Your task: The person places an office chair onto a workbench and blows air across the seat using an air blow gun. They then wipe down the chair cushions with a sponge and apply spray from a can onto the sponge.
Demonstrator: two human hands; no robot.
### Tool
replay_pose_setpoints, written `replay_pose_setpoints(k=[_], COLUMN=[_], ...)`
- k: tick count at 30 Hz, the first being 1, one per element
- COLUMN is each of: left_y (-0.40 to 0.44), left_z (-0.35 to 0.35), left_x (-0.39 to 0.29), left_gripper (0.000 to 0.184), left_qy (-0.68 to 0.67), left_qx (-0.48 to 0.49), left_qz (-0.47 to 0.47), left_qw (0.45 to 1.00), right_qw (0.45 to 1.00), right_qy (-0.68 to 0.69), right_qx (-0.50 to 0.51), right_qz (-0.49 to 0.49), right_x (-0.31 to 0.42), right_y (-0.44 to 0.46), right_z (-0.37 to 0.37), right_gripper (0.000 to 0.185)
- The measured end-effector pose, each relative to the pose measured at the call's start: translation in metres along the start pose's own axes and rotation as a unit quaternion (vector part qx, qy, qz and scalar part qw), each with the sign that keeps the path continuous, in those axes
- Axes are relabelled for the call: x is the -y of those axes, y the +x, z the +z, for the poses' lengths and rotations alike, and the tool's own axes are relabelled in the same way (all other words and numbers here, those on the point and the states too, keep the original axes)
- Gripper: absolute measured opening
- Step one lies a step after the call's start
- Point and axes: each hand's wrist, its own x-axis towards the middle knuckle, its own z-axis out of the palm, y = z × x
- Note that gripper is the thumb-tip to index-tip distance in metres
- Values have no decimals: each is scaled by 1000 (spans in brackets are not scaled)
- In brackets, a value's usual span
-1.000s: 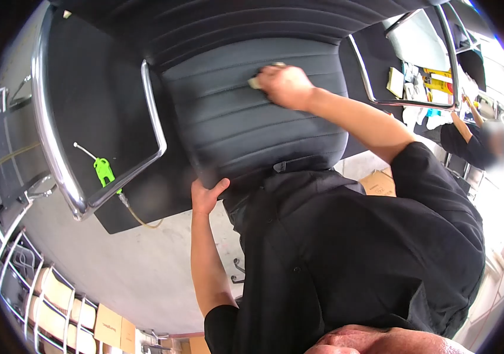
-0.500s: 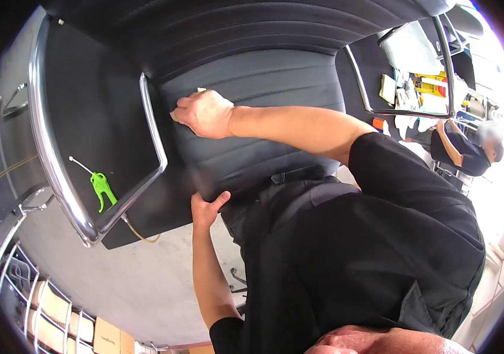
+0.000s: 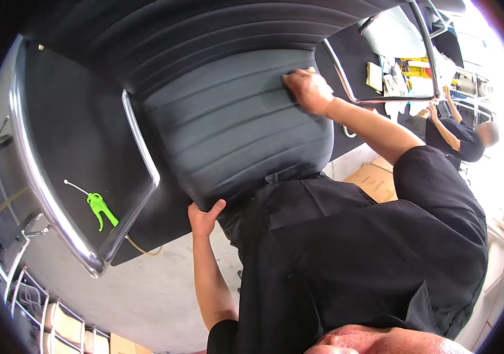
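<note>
A black ribbed chair seat (image 3: 234, 118) lies before me, its backrest (image 3: 205, 29) above it and a chrome armrest (image 3: 140, 135) on the left. On the seat's right part, my right hand (image 3: 310, 91) is closed round a small pale pad, mostly hidden by the fingers. At the seat's front left edge, my left hand (image 3: 205, 218) grips the rim, thumb on top and fingers hidden beneath. A bright green air blow gun (image 3: 101, 211) rests on the black tabletop (image 3: 75, 124), left of the seat.
On the right, a second chrome armrest (image 3: 429, 53) rises near yellow packets (image 3: 415, 68) and white cloths. A co-worker (image 3: 464, 138) is beyond it. Cardboard boxes (image 3: 373, 180) stand below the table on the right; stacked chair frames (image 3: 51, 318) fill the lower left.
My right hand swept left across the seat, then back to the right side. My left hand kept its hold on the edge. The chair and table shifted slightly left and lower in view.
</note>
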Motion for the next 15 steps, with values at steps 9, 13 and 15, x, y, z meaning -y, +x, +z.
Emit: replay_pose_setpoints(k=[9,13,15], left_y=[-3,-2,-4], left_z=[3,2,2], left_x=[-12,-8,-10], left_gripper=[60,60,62], left_qy=[-15,-10,-10], left_qx=[-11,-15,-5], left_qz=[-32,-21,-26], left_qw=[999,1000,1000], right_qw=[965,966,985], right_qy=[110,125,80], right_qx=[12,-46,-58], right_qz=[-236,-221,-143], right_x=[159,45,7], right_y=[86,33,9], right_z=[40,27,0], right_gripper=[17,18,14])
